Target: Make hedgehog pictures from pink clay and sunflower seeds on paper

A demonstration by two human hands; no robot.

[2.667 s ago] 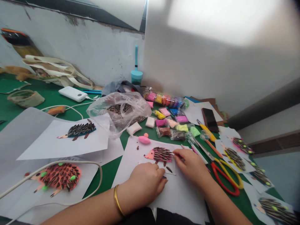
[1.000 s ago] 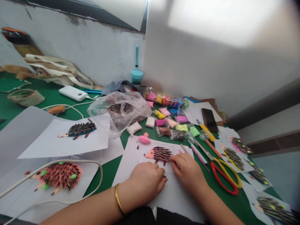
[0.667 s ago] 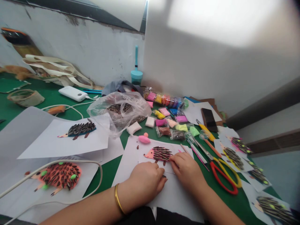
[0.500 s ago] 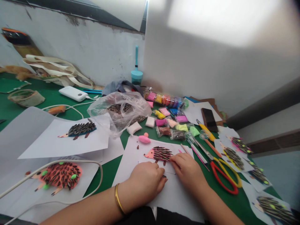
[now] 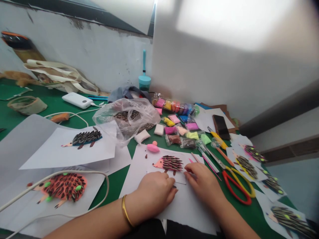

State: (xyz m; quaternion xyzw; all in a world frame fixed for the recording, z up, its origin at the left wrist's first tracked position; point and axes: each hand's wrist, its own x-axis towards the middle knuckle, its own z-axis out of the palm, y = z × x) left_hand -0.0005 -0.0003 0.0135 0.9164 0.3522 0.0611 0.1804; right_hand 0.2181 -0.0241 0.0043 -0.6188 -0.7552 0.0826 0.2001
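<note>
Left hand curls round a slim dark seed; can't tell if right hand grips anything. I'd press lightly on that seed-spined pink clay hedgehog.

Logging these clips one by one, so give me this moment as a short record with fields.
Left hand: over white paper, below the hedgehog; dark bit at its fingers
Right hand: beside the hedgehog's rear; contact unclear
Hedgehog: pink, dark-spined, facing left
Beyond paper: coloured packets, clear bag of seeds
Right side: red-and-yellow scissors
</note>
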